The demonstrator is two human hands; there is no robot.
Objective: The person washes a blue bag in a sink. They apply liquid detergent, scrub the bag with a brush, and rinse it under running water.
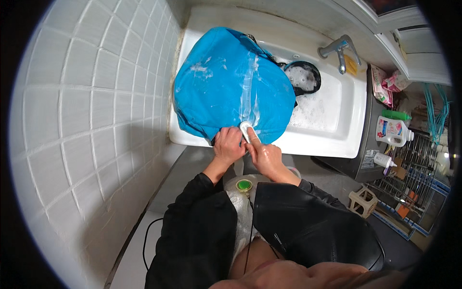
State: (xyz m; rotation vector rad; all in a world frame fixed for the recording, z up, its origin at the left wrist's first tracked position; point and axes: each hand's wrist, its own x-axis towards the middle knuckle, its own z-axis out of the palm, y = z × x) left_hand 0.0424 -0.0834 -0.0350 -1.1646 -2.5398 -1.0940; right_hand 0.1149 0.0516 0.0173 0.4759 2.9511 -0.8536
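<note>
A large wet blue fabric article with black trim, apparently a bag (216, 83), lies bulging over the left half of a white sink (355, 108). White lather runs in a streak down its middle, with smaller patches at the upper left. My right hand (267, 159) is closed around a white-handled scrub brush (246, 130), index finger laid along its back. The brush's head rests at the fabric's near edge; its bristles are hidden. Close beside it, my left hand (228, 146) grips the near edge of the fabric at the sink's front rim.
Sudsy water fills a black-edged opening (303, 77) right of the blue fabric. A chrome faucet (339, 50) rises at the back right. White tiles (104, 112) wall the left side. A detergent bottle (391, 132), a smaller bottle (383, 160) and a wire rack (408, 184) stand at right.
</note>
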